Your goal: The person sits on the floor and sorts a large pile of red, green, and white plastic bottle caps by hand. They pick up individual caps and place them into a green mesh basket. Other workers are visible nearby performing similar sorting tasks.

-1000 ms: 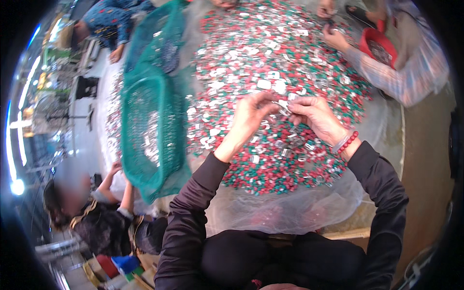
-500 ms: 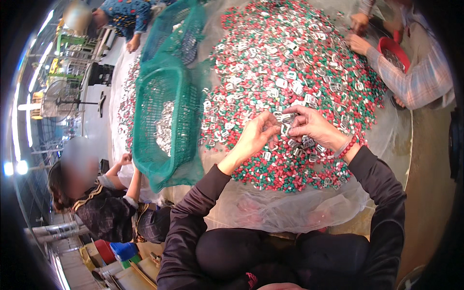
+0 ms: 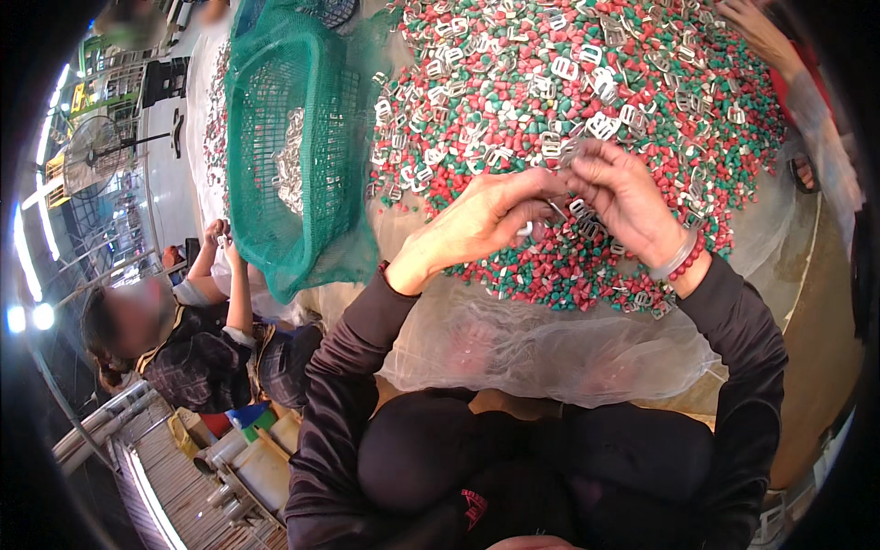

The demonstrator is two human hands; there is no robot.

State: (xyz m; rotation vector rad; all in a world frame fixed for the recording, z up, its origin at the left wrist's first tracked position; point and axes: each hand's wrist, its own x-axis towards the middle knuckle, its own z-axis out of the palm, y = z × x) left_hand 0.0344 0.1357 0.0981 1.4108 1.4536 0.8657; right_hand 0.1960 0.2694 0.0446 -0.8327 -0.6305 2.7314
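Both hands work over a spread pile of small red, green and white pebble-like pieces (image 3: 513, 119) with flat silvery metal buckles (image 3: 602, 85) mixed in. My left hand (image 3: 481, 218) is closed, fingertips bent together around a small metal buckle (image 3: 526, 228), mostly hidden by the fingers. My right hand (image 3: 634, 206) pinches another metal buckle (image 3: 569, 154) between thumb and fingers, close to the left fingertips. Beneath the right palm, more loose buckles (image 3: 579, 211) lie on the pile.
A green plastic basket (image 3: 240, 183) with green netting stands left of the pile, metal buckles (image 3: 291, 170) inside. Clear sheeting (image 3: 541, 353) lies under the pile's near edge. One co-worker (image 3: 197, 353) sits at left; another's hand (image 3: 765, 38) reaches in at far right.
The view has shifted, so basket and pile sit higher in the picture. My fingers have changed their hold; the left hand is now lower beside the right. The right-hand co-worker's arm has moved.
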